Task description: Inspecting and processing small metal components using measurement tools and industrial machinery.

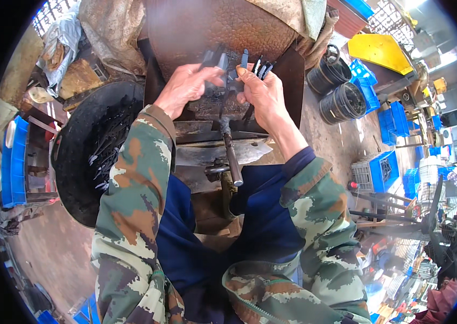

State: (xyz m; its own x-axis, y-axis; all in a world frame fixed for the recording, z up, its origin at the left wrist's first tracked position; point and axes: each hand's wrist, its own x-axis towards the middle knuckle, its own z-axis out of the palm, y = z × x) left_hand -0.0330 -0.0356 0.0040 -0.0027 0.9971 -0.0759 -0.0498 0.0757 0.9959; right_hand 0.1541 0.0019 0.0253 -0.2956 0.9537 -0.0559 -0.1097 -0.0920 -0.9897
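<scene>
My right hand [263,94] is closed around several thin flat metal pieces. The thumb presses on a grey blade-like piece [245,56], and dark strips with notched, shiny edges [263,71] stick out past the fingers. Just to its left, my left hand [188,86] is smeared by motion at the fingertips. A dark flat metal piece [212,58], blurred too, shows at those fingers, apparently gripped. Both hands are over a dark metal machine [204,110], whose round rod [231,156] points toward me between my knees.
A large black tub [72,156] holding dark metal strips stands at left. Brown sheeting [212,27] rises behind the machine. Two black buckets [342,102] and blue crates [393,124] stand at right. A blue crate [15,162] is at far left.
</scene>
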